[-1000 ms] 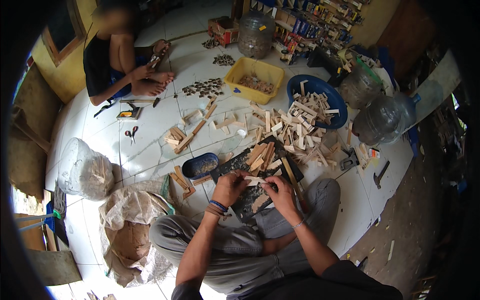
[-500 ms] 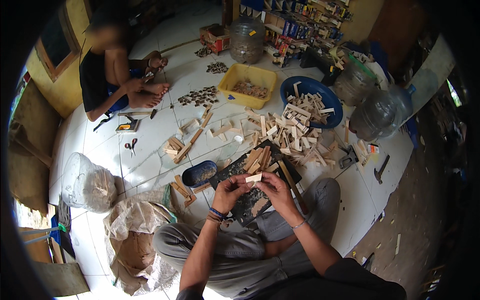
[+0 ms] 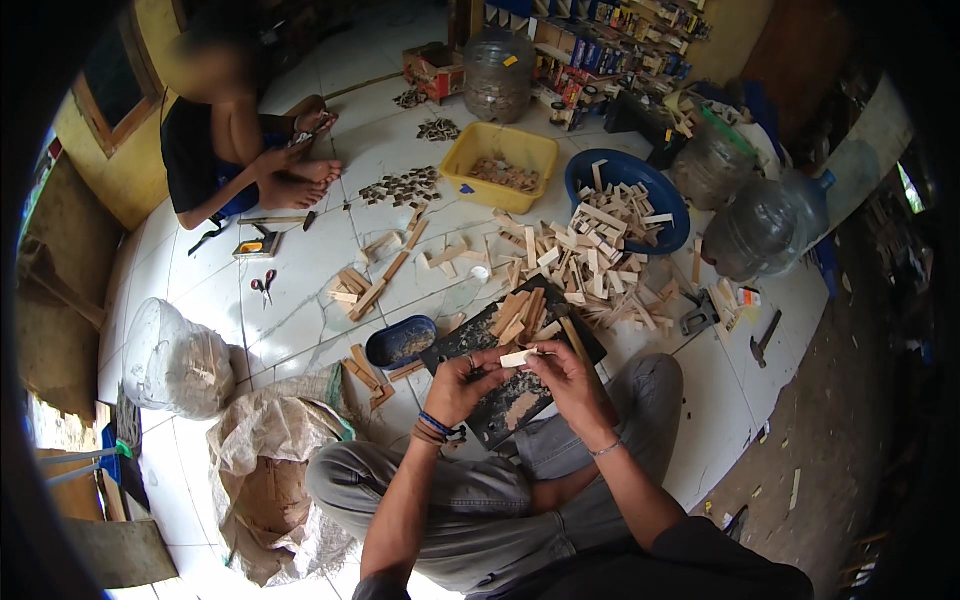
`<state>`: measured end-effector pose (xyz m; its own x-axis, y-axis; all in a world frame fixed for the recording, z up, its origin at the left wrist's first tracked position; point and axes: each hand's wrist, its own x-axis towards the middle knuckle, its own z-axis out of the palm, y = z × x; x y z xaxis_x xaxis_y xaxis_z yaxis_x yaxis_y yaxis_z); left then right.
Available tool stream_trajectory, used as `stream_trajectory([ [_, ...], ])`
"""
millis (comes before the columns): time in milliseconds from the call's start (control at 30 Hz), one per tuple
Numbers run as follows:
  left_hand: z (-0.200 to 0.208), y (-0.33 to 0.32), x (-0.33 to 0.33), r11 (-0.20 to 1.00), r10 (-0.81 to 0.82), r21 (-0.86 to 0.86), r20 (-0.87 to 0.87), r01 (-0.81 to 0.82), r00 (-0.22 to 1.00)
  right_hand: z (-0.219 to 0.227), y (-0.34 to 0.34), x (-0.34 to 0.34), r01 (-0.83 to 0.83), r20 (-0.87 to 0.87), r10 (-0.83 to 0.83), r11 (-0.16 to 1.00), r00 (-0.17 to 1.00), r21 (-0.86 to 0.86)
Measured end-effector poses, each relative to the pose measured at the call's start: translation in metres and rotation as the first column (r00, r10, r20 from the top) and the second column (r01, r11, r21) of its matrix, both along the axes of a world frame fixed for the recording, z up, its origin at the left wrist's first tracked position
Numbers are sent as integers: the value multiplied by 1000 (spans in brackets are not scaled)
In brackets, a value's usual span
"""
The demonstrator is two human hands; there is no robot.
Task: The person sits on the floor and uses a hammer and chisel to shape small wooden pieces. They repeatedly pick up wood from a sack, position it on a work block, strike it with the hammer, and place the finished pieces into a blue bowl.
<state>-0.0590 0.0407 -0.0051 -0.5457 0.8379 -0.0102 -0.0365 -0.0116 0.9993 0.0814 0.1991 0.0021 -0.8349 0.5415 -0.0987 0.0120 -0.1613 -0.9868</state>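
Over the black board (image 3: 485, 425) a small pale wood block (image 3: 517, 358) is held level between my two hands. My left hand (image 3: 460, 388) pinches its left end with thumb and fingers. At the other end, the fingers of my right hand (image 3: 570, 385) close on it. Several wood strips (image 3: 518, 315) lie piled on the far part of the board, and wood dust (image 3: 520, 408) covers the near part. A long wooden handle on the board's right side is partly hidden behind my right hand. Left of the board sits a small dark blue tray (image 3: 378, 354).
A large heap of wood pieces (image 3: 600, 270) spreads before a blue basin (image 3: 672, 235) and a yellow tub (image 3: 500, 200). A hammer (image 3: 766, 338) lies at right. An open sack (image 3: 240, 440) stands at left. Another person (image 3: 215, 160) sits at the far left.
The wood block has shifted slightly right and down and turned a little in my fingers. Both hands still hold it. The other person's hands have moved slightly.
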Motion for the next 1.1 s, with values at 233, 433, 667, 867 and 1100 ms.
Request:
stream_trajectory([
  [233, 11, 3, 7, 984, 56, 172, 0, -55, 998, 13, 1, 5, -12, 42, 21, 977, 999, -212],
  [433, 9, 2, 10, 971, 119, 208, -3, -115, 993, 22, -5, 5, -15, 34, 23, 976, 999, -218],
  [667, 9, 2, 12, 965, 159, 213, -18, -152, 987, 20, -7, 5, -17, 15, 20, 983, 1000, -182],
  [867, 11, 1, 13, 973, 164, 188, -168, -132, 972, 21, -6, 5, 3, -5, -4, 997, 1000, -81],
  [1100, 9, 1, 13, 984, 170, 95, -241, -151, 956, 30, -10, 5, 64, 2, -66, 970, 998, 235],
])
